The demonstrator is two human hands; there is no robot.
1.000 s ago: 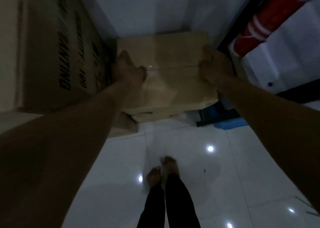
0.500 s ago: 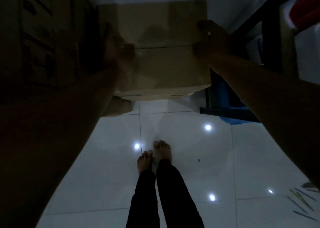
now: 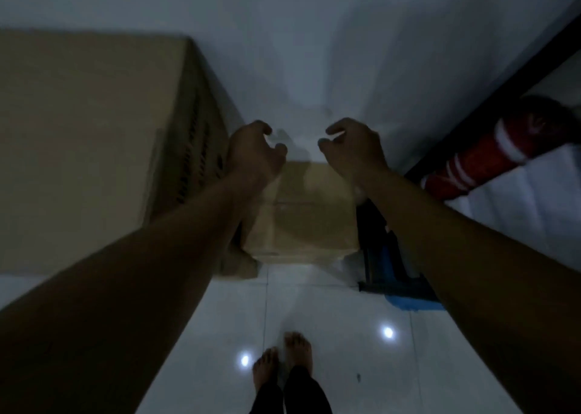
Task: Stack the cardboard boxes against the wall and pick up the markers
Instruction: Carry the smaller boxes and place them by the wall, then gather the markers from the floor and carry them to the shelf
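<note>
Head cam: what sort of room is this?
Probably a storeroom corner indoors: cardboard boxes stacked against a plain white wall, a large carton alongside, a glossy tiled floor.

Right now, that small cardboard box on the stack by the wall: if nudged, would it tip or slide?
The small cardboard box probably stays put: it looks broad and sits flat. It overhangs the lower box a little, so a hard sideways push might shift it. Flat faces suggest it is stiff. Both hands, left and right, are off it.
</note>
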